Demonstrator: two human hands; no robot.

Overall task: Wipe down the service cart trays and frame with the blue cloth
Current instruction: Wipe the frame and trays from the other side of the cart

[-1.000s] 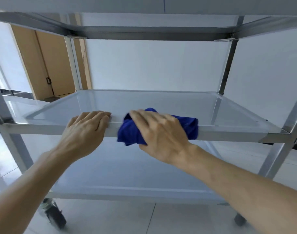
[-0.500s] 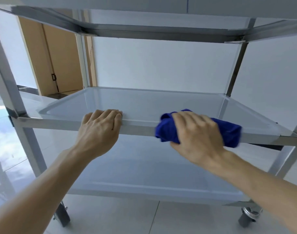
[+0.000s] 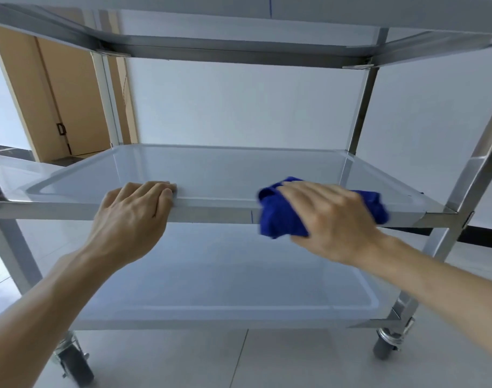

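Note:
The steel service cart fills the view, with its middle tray (image 3: 216, 175) at hand height. A crumpled blue cloth (image 3: 278, 222) lies over the right part of that tray's front rail. My right hand (image 3: 331, 217) grips the cloth and presses it against the rail, fingers curled over the top. My left hand (image 3: 132, 214) holds the front rail left of centre, fingers hooked over the rim. The bottom tray (image 3: 225, 289) lies below my arms. The underside of the top tray (image 3: 239, 51) spans the upper edge of the view.
Upright frame posts stand at the right front (image 3: 468, 191) and the back corners. Castor wheels sit at the lower left (image 3: 74, 365) and lower right (image 3: 384, 345) on a pale tiled floor. A white wall is behind, and a tan door (image 3: 63, 99) at the left.
My right hand has slid the blue cloth rightward along the middle tray's front rail, from centre towards the right corner. My left hand has stayed on the rail.

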